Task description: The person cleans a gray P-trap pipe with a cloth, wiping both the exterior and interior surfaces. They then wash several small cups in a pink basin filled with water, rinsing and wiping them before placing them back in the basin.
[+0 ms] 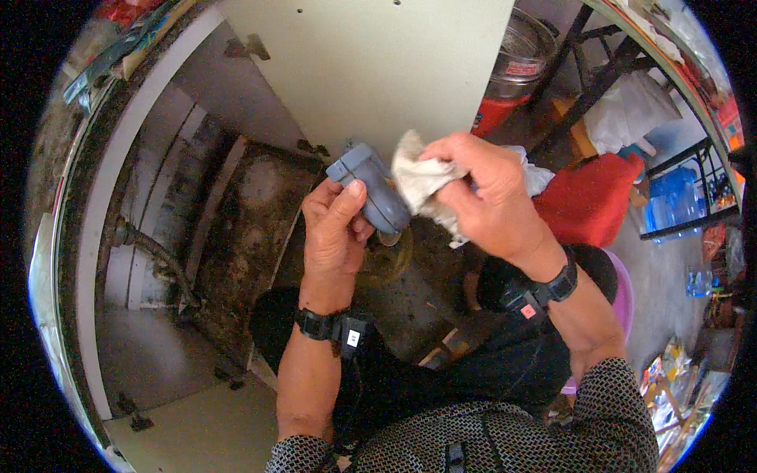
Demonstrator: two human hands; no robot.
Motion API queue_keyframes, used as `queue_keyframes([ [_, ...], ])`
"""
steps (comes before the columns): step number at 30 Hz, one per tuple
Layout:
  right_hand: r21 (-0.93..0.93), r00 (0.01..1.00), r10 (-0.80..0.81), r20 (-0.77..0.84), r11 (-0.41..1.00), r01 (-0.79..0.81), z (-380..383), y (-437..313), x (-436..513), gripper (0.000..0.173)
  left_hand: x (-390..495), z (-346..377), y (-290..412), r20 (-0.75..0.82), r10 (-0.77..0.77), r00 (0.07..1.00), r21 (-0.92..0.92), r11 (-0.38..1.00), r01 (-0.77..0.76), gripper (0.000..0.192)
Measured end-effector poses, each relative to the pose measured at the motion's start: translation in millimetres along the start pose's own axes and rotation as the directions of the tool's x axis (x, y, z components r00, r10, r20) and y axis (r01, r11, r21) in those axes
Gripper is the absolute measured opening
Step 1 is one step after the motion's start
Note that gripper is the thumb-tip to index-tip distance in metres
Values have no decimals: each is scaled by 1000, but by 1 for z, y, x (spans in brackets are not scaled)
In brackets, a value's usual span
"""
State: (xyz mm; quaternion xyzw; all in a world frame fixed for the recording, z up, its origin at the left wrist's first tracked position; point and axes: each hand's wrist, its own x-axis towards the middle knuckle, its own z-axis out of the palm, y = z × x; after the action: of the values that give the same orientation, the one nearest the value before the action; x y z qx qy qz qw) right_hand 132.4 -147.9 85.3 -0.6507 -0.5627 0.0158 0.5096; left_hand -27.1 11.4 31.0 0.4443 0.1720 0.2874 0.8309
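Note:
A curved grey-blue plastic piece [378,195], which looks like a pipe fitting or trap, is gripped in my left hand [335,219], with the thumb across its front. Its squared end points up and left, its rounded end down and right. My right hand [494,195] pinches a crumpled off-white cloth [417,171] just right of the piece; whether cloth and piece touch, I cannot tell. Both hands are raised above the dark, dirty floor [402,295], in front of a pale cabinet door [384,71].
At the left an open cabinet [248,195] has a stained inside and a corrugated hose [154,251]. Stacked metal steamer pots [520,59], a red cloth-like item [585,198] and a pink-purple basin rim [624,301] are at the right. Farther off, blue water bottles [674,201] stand near a black rack.

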Motion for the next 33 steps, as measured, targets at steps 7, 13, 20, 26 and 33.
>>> queue_keyframes([
  [7,-196,964,-203,169,952,235,33,14,-25,23,5,-3,-4,-133,-43,990,-84,996,32,35],
  [13,-537,963,30,268,835,123,24,44,-37,21,5,-3,2,-198,-80,977,-264,964,25,43],
  [20,-177,992,121,-23,976,-123,-5,32,-20,20,6,-4,3,-229,-82,970,-272,962,16,39],
  [26,554,906,390,163,724,-411,6,14,-23,18,8,-14,2,-140,-2,990,-152,988,-19,38],
  [33,580,892,410,192,686,-440,21,8,-22,19,11,-8,-11,-137,23,990,-42,999,-29,33],
])
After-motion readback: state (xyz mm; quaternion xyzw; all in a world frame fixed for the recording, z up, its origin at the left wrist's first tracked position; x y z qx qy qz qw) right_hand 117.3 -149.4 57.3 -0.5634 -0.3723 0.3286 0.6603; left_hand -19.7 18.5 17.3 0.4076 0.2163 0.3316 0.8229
